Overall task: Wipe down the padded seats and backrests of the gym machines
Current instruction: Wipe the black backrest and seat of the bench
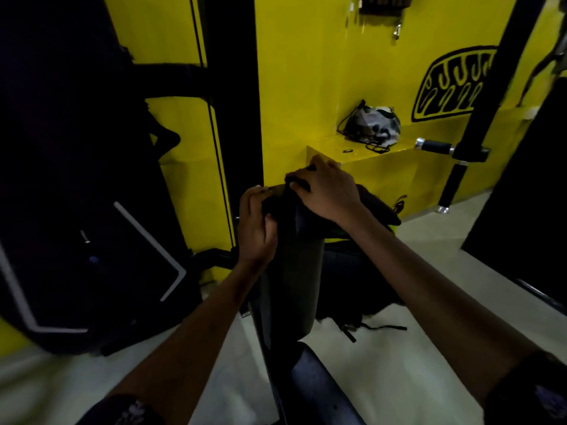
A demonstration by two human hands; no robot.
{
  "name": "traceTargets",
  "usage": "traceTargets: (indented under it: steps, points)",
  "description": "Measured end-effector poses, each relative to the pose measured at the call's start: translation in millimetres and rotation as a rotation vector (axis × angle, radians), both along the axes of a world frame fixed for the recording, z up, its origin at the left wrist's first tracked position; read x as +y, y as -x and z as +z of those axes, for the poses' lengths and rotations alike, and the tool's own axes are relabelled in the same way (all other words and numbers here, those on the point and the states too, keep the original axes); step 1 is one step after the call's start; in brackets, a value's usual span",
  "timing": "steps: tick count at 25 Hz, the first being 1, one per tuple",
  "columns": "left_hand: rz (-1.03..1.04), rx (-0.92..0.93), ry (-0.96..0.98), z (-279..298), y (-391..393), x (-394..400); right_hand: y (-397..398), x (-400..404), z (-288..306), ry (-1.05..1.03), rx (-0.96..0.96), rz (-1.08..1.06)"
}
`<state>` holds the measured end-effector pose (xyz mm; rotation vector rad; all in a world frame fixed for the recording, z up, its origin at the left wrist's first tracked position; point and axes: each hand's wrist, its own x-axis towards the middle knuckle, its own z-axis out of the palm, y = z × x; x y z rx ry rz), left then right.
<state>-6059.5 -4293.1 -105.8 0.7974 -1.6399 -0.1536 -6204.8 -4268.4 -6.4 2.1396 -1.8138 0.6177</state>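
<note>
Yellow wall (322, 72) fills the back of your view, with a black painted graphic (451, 87) at right. Dark machine frame (76, 179) takes the whole left side, white trim lines on it. Pale tile floor (399, 348) below. A yellow ledge (383, 161) juts from the wall; a grey-white drawstring bag (376, 125) sits on it. Right of that, a black upright bar with a chrome-capped grip handle (435, 146) sticking out toward the ledge.

Center: the black padded backrest (294, 271) stands upright in front of you, its top edge up by the ledge corner, the padded seat (319, 388) low in frame just under it. A black backpack (362, 289) lies on the floor behind the backrest.

Both your hands are at the top of the backrest. Your right hand (328, 191) lies over the top with fingers curled down, pressing a dark cloth (377, 207) that drapes off to the right. Your left hand (256, 228) is closed on the left edge, thumb against the pad; it looks to be bunching part of the same cloth, but the dark blur makes that unsure.
</note>
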Motion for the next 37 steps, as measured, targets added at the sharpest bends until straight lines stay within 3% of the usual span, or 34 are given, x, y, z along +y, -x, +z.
traceTargets:
  steps: [2,4,7,12,14,17,19,22,26,29,34,37]
  points:
    - [0.03,0.045,0.032,4,4,4,-7,7,-5,0.07,0.147,0.133]
    - [0.044,0.075,0.081,2,2,2,4,-2,-6,0.065,0.107,0.149]
    - [0.046,0.101,0.077,1,4,0,28,-25,-15,-0.014,-0.295,0.09]
    - [0.122,0.112,-0.048,15,12,15,13,-18,-82,0.275,-0.913,0.088]
    - [0.207,0.018,-0.079,21,12,22,7,-10,-118,0.269,-1.112,0.073]
    - [0.434,-0.302,-0.018,26,16,26,18,-7,-146,0.123,-1.24,0.135]
    - [0.576,-0.469,0.032,26,23,26,31,-19,-130,0.053,-1.216,0.21]
    - [0.642,-0.597,0.078,28,45,28,35,-24,-98,0.14,-1.131,0.376]
    - [0.674,-0.521,0.089,36,79,17,44,-14,-154,0.01,-1.111,0.457]
    - [0.782,-0.627,0.137,22,87,15,53,-13,-189,-0.098,-1.158,0.428]
    - [0.953,-0.65,0.225,16,91,5,47,-29,-148,0.099,-1.131,0.46]
    - [0.988,-0.664,0.272,10,89,2,50,-29,-185,0.077,-1.134,0.492]
